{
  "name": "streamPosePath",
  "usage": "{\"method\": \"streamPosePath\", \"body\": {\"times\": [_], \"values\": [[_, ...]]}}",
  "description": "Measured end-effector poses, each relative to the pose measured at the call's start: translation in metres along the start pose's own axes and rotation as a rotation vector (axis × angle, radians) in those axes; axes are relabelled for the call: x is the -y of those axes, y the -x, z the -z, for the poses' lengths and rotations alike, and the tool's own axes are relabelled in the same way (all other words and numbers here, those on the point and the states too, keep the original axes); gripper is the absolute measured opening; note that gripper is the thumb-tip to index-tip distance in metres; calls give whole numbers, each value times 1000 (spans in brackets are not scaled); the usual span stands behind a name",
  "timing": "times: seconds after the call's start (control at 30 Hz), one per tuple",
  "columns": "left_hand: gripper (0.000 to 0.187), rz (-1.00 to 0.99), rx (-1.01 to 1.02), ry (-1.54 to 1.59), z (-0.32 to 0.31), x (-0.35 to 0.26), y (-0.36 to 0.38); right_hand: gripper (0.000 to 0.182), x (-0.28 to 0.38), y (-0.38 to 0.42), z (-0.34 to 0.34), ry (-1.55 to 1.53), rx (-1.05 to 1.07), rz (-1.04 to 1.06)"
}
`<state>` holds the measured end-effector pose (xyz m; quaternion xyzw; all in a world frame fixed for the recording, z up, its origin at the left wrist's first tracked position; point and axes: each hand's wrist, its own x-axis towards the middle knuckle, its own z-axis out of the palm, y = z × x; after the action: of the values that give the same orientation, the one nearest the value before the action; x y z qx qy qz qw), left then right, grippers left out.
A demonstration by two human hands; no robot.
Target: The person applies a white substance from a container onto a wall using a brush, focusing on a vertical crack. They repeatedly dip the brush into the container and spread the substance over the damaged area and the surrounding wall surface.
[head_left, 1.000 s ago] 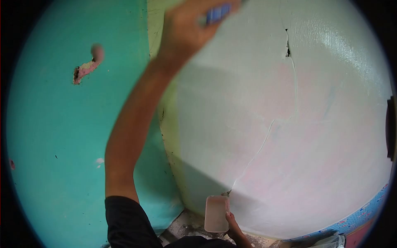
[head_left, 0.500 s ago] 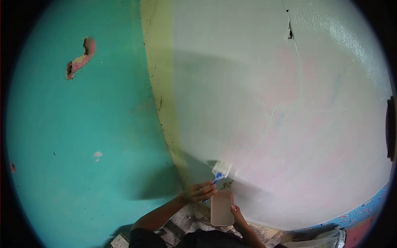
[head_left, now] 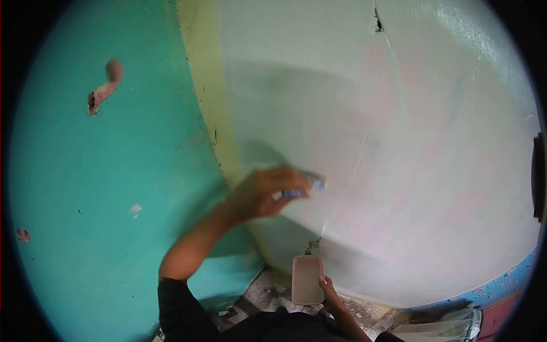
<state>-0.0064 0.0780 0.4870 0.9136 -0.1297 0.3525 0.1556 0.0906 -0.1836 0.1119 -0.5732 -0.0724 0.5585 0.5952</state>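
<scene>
My left hand (head_left: 266, 191) is raised against the pale wall near the corner, fingers closed round the blue handle of a paintbrush (head_left: 293, 194). Motion blurs the brush, and its bristles cannot be made out. Lower down, my right hand (head_left: 327, 289) grips the right edge of a shallow, pale pinkish tray (head_left: 307, 280). The tray is tilted so that its inside faces me. Behind both hands stands the whitish painted wall (head_left: 433, 188), with pink patches showing through and a thin crack line (head_left: 359, 162) running down it.
A teal wall (head_left: 131, 165) with a broken pink patch (head_left: 101, 94) meets the pale wall along a yellow strip (head_left: 205, 80). The floor below (head_left: 268, 293) is stained and littered. Plastic sheeting (head_left: 439, 329) and a blue patterned strip (head_left: 484, 295) lie at lower right.
My left hand has moved up the wall with the paintbrush, away from the tray. My right hand still holds the tray in about the same place. The view has shifted slightly.
</scene>
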Motion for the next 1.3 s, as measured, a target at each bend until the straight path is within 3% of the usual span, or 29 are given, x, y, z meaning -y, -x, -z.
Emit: {"method": "streamPosePath", "body": {"times": [0.1, 0.17, 0.23, 0.3, 0.37, 0.5, 0.53, 0.57, 0.63, 0.67, 0.8, 0.9, 1.03, 1.1, 1.17, 1.3], "values": [[25, -93, -139, -99, 71, -30, -70, 72, -8, -5, 7, 3, -9, 0], [18, -141, -413, -154, 117, -55, -116, 72, -20, -14, 17, -3, -38, 0], [17, -296, -601, -316, 134, -51, -135, 72, -24, -15, 22, -4, -59, 8], [13, -575, -711, -500, 142, -33, -154, 71, -22, -11, 21, -1, -71, 24], [14, -660, -727, -607, 138, -21, -146, 72, -16, -5, 22, 1, -47, 32], [27, -461, -602, -618, 74, 25, -60, 72, -18, -2, 27, 17, -61, 31], [33, -315, -516, -543, 45, 45, -22, 72, -17, -2, 26, 17, -68, 28], [35, -136, -434, -177, 14, 57, 21, 72, -16, -1, 26, 18, -76, 27], [40, -360, -248, -558, -42, 80, 89, 73, -17, 1, 29, 25, -80, 15], [40, -412, -325, -553, -69, 69, 108, 73, -16, 0, 32, 29, -74, 15], [34, -219, -170, -376, -161, 53, 216, 72, -20, -2, 30, 16, -77, 28], [35, -80, -73, -201, -190, 47, 260, 71, -14, -1, 24, 10, -58, 21], [39, 99, 67, -27, -182, 58, 262, 70, -17, -5, 20, 40, -74, -8], [29, 154, 31, -22, -156, 71, 227, 70, -18, -6, 14, 35, -55, -5], [24, 191, 0, -2, -103, 69, 172, 72, -24, -11, 12, 47, -59, -5], [23, 38, -151, -78, 14, 28, 57, 73, -15, 3, -4, 13, -24, 21]]}}
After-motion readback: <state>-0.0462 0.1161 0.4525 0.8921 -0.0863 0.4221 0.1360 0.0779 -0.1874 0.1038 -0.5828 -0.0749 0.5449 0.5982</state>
